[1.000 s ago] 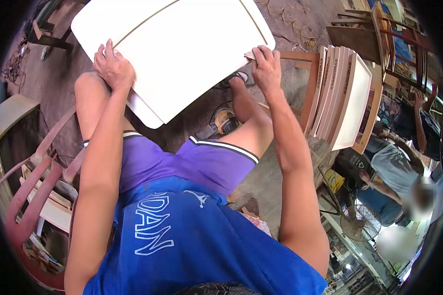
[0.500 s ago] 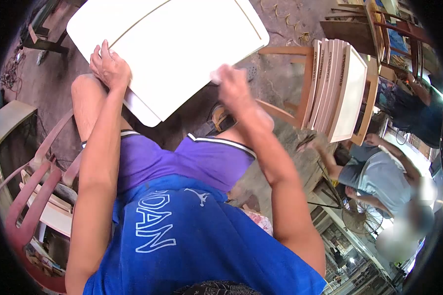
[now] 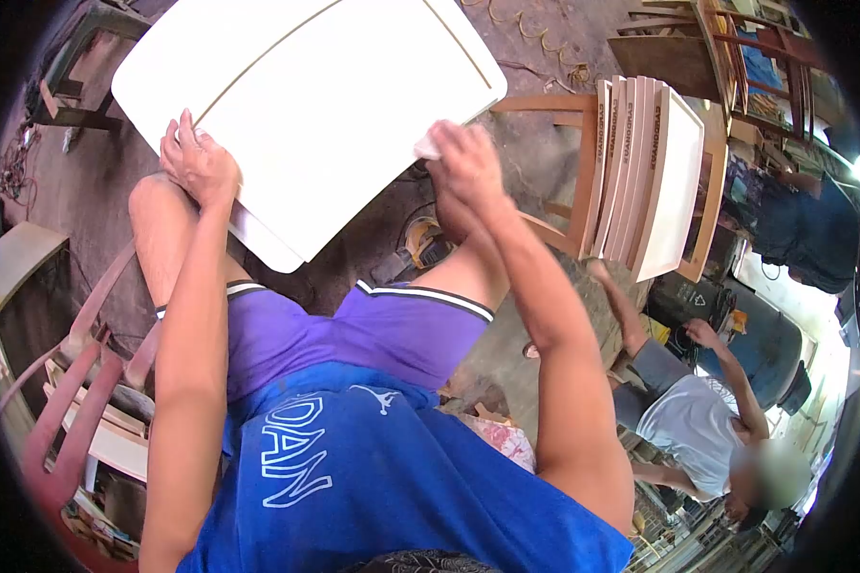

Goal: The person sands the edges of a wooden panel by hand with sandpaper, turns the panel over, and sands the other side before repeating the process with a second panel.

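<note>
A large white panel (image 3: 334, 134) with rounded corners and thin brown curved lines lies tilted across my knees. At its left edge my left hand (image 3: 201, 167) grips it, thumb and fingers bent over the white face. My right hand (image 3: 468, 167) is closed on a small white pad (image 3: 427, 147), which sits right at the panel's right edge. Part of that pad is hidden under my fingers. Below the panel, a yellow-and-black object (image 3: 425, 241) rests on the floor between my legs.
Several white panels with printed edges (image 3: 631, 172) lean in a wooden frame (image 3: 581, 181) to the right. Reddish chair parts (image 3: 76, 411) stand at lower left. A person in a light shirt (image 3: 693, 420) bends at lower right; another person in dark clothes (image 3: 803, 224) is farther back.
The panel appears slightly lower and farther left, with my left hand still on it. My right hand stays by the right edge, now less blurred. The person in the light shirt has shifted lower.
</note>
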`<state>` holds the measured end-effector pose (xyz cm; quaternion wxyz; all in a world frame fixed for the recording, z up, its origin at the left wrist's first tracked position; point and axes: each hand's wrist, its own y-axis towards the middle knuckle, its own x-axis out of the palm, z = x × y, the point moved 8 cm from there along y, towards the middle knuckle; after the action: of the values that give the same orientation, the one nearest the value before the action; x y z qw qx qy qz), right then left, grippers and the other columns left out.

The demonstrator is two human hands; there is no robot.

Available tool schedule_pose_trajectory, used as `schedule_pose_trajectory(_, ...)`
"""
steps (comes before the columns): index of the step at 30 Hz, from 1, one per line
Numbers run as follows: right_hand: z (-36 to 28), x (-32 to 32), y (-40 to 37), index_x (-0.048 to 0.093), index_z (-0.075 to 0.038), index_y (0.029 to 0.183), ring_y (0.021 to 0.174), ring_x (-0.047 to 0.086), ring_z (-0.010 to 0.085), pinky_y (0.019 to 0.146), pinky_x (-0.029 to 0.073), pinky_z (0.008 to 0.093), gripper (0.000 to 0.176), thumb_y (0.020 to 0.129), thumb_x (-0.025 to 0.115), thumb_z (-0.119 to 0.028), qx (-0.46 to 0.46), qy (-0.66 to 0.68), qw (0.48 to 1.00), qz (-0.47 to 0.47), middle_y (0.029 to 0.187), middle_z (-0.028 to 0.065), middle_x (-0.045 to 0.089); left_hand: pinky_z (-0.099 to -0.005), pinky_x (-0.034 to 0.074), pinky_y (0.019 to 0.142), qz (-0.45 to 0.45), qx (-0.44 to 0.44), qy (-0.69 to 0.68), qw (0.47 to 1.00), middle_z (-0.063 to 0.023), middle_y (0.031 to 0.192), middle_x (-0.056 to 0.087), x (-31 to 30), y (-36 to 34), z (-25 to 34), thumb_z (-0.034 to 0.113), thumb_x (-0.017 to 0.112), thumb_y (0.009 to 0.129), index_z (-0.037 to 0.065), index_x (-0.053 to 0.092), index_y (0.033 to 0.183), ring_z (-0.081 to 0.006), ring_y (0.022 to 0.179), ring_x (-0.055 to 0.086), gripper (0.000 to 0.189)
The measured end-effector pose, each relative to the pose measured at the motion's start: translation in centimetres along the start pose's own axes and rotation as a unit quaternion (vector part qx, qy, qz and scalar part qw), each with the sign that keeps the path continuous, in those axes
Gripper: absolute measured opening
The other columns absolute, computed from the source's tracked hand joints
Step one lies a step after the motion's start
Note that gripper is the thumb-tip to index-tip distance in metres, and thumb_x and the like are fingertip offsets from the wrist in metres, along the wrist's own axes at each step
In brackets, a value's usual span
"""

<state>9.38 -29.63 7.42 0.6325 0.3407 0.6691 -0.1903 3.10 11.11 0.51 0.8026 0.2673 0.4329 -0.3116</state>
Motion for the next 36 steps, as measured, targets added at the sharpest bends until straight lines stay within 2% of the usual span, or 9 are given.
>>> schedule_pose_trajectory(5,8.4,-2.3,2.7,0.069,-0.008,0.122,0.098,0.06,0.0308,0.088,0.05,0.0416,0.041,0.08,0.07,-0.004,0.049,-0.079,0.995,0.022,0.124,0.0076,0.068,-0.0565,0.024,0.122,-0.023,-0.021,-0.003,1.0,-0.0146,0.157,0.041,-0.6,0.0,0.5,0.016,0.049,0.103,0.017,0.052,0.151,-0.0376,0.149,0.03,0.049)
schedule_pose_trajectory(16,10.1,-4.1,1.6,0.069,-0.012,0.126,0.104,0.06,0.0287,0.093,0.05,0.0421,0.046,0.08,0.073,-0.008,0.061,-0.124,0.99,-0.014,0.127,0.0037,0.069,-0.0537,0.026,0.122,0.003,0.009,-0.017,1.0,-0.0181,0.153,0.045,-0.8,-0.1,0.7,0.017,0.049,0.103,0.013,0.057,0.146,-0.0385,0.144,0.035,0.045)
schedule_pose_trajectory(20,7.4,-3.4,2.9,0.071,-0.013,0.125,0.104,0.061,0.0268,0.092,0.05,0.04,0.044,0.081,0.072,-0.008,-0.001,-0.07,0.998,0.004,0.132,-0.0001,0.069,-0.0542,0.026,0.122,0.013,0.013,-0.025,1.0,-0.0174,0.153,0.045,-1.0,0.0,0.6,0.018,0.049,0.103,0.014,0.057,0.147,-0.0384,0.145,0.035,0.045)
schedule_pose_trajectory(25,6.6,-1.8,1.9,0.072,-0.016,0.125,0.101,0.06,0.0257,0.088,0.048,0.0392,0.047,0.079,0.075,-0.011,0.058,-0.093,0.994,0.01,0.132,-0.0017,0.069,-0.0548,0.025,0.122,0.008,-0.002,-0.019,1.0,-0.0163,0.154,0.045,-0.8,0.2,0.1,0.017,0.049,0.103,0.015,0.057,0.147,-0.0382,0.146,0.034,0.045)
schedule_pose_trajectory(28,1.8,-0.8,0.3,0.072,-0.019,0.128,0.104,0.058,0.0278,0.09,0.046,0.0419,0.058,0.072,0.083,-0.028,0.05,-0.082,0.995,0.001,0.136,-0.0029,0.067,-0.0548,0.025,0.122,0.006,-0.004,-0.029,1.0,-0.0157,0.155,0.044,-0.9,0.0,0.2,0.017,0.05,0.103,0.016,0.056,0.148,-0.0379,0.147,0.033,0.045)
schedule_pose_trajectory(31,-1.1,-2.2,0.7,0.071,-0.017,0.126,0.108,0.056,0.0275,0.089,0.045,0.0456,0.054,0.073,0.072,-0.012,0.007,-0.091,0.996,0.016,0.137,-0.0017,0.065,-0.0548,0.024,0.123,0.011,-0.001,-0.027,1.0,-0.0145,0.156,0.044,-0.3,0.4,0.3,0.018,0.05,0.103,0.016,0.056,0.148,-0.0374,0.147,0.032,0.046)
schedule_pose_trajectory(33,-0.6,-1.3,-0.1,0.07,-0.015,0.129,0.111,0.055,0.0284,0.092,0.044,0.047,0.054,0.075,0.071,-0.011,0.024,-0.076,0.997,-0.001,0.139,-0.0008,0.064,-0.0549,0.023,0.123,-0.001,0.0,-0.017,1.0,-0.0137,0.156,0.044,-0.6,-0.3,-0.2,0.018,0.05,0.103,0.016,0.055,0.149,-0.037,0.148,0.031,0.046)
schedule_pose_trajectory(35,-1.0,-0.6,-0.3,0.071,-0.014,0.13,0.111,0.056,0.029,0.097,0.042,0.0457,0.057,0.076,0.081,-0.03,0.056,-0.141,0.988,0.024,0.138,0.0004,0.066,-0.0554,0.022,0.123,-0.002,-0.017,-0.03,0.999,-0.0125,0.156,0.044,-0.8,-0.2,0.3,0.018,0.051,0.103,0.017,0.055,0.149,-0.0369,0.148,0.031,0.046)
schedule_pose_trajectory(36,-2.9,0.0,-0.8,0.071,-0.013,0.13,0.113,0.055,0.0289,0.098,0.041,0.0463,0.053,0.078,0.075,-0.018,0.047,-0.108,0.993,0.015,0.138,0.0004,0.066,-0.0554,0.022,0.123,0.0,-0.018,-0.034,0.999,-0.0125,0.156,0.044,-0.7,-0.1,0.3,0.018,0.051,0.103,0.017,0.055,0.149,-0.0369,0.148,0.031,0.046)
